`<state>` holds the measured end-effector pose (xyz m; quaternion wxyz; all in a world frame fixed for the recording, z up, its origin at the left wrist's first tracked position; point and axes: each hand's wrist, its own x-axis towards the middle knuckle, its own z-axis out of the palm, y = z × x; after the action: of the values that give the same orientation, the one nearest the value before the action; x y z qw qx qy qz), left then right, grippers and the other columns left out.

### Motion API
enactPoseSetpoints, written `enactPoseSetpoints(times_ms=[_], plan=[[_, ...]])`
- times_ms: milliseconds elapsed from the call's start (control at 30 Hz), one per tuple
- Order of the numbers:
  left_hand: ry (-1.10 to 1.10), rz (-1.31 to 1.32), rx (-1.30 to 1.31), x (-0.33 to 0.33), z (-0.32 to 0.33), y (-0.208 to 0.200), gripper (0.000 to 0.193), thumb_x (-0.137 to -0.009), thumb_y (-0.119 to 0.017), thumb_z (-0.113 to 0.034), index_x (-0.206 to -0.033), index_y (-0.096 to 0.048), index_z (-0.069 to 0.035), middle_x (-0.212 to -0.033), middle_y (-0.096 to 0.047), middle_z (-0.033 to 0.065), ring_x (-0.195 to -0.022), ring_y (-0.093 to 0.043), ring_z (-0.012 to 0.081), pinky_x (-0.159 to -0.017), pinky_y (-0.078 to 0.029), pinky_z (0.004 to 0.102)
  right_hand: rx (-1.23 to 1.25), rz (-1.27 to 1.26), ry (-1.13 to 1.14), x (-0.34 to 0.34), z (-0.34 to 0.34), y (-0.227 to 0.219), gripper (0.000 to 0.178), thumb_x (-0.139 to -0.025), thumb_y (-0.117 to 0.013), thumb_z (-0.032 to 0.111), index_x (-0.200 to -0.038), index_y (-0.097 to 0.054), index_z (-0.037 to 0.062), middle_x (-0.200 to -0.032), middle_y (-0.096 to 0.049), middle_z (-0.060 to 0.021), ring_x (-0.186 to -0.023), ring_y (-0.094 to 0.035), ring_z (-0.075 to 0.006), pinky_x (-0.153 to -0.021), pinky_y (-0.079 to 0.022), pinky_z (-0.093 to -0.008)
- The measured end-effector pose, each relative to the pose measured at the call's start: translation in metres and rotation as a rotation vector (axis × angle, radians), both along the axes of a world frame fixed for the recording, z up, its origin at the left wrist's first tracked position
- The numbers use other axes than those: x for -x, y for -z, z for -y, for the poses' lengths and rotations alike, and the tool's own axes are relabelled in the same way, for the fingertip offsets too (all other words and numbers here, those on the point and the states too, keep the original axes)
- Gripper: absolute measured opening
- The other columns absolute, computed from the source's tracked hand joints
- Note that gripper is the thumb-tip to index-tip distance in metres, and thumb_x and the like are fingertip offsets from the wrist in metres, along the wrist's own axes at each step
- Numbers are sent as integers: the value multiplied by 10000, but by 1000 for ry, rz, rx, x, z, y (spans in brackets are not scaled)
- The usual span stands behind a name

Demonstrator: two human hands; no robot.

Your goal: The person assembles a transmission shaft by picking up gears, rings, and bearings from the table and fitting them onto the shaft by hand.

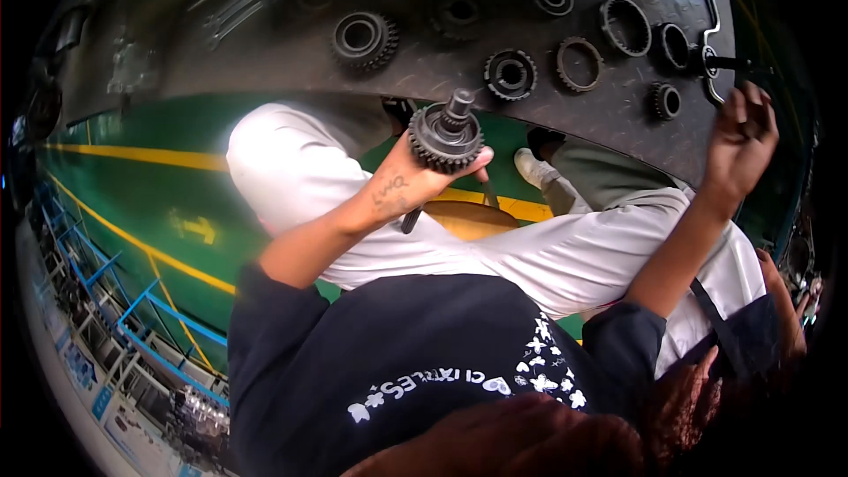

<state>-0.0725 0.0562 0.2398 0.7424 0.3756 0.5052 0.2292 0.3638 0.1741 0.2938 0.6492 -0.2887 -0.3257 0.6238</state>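
My left hand is closed around a gear shaft, held upright above my lap. A toothed gear sits on the shaft, its stepped end points up, and its thin lower end shows below my wrist. My right hand is raised at the table's right edge, its fingers loosely curled and apart, with nothing visible in them. Just beyond it lie a bent metal rod tool and a dark handle. A small gear lies to the left of that hand.
On the dark metal table lie a large gear, a hub gear, a thin toothed ring, a wider ring and several other parts. Another person is close on my right. Blue railings stand at left.
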Motion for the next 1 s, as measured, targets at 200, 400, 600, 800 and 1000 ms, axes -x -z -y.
enactPoseSetpoints(times_ms=[200,400,600,800,1000], plan=[[-95,1,-25,5,6,7,286,-962,-784,-264,-1009,-674,-4,-850,-758,47,-878,-687,121,-890,-532,311,-21,1177,103,76,5,13,249,-1073,-543,203,-1169,-708,42,-1122,-671,-37,-885,-572,-139,-788,-448,-257],[-95,-5,-7,6,5,6,282,-963,-785,-259,-1024,-681,-4,-864,-759,54,-874,-694,124,-883,-542,310,-287,1752,-214,145,35,24,344,-859,-775,90,-1185,-669,65,-1170,-638,-129,-1081,-645,-359,-956,-504,-439],[-92,17,-13,3,5,5,267,-967,-777,-262,-1009,-689,-12,-870,-756,49,-874,-694,129,-874,-543,311,-360,1848,-193,144,36,25,435,-831,-820,135,-1238,-670,97,-1259,-621,-132,-1160,-620,-384,-1002,-498,-454],[7,36,-86,-18,-3,-8,274,-975,-761,-272,-1047,-690,-18,-916,-752,48,-886,-678,137,-849,-541,314,-164,839,-624,188,62,11,1001,-691,-954,407,-1522,-496,86,-1467,-563,-140,-1154,-635,-290,-961,-516,-395],[-31,195,-348,-34,16,12,407,-873,-741,-121,-1259,-669,-13,-1104,-747,105,-1063,-710,214,-951,-545,352,-221,972,-691,216,75,13,905,-655,-961,251,-1443,-565,50,-1212,-708,-141,-1129,-679,-253,-1027,-502,-368]])
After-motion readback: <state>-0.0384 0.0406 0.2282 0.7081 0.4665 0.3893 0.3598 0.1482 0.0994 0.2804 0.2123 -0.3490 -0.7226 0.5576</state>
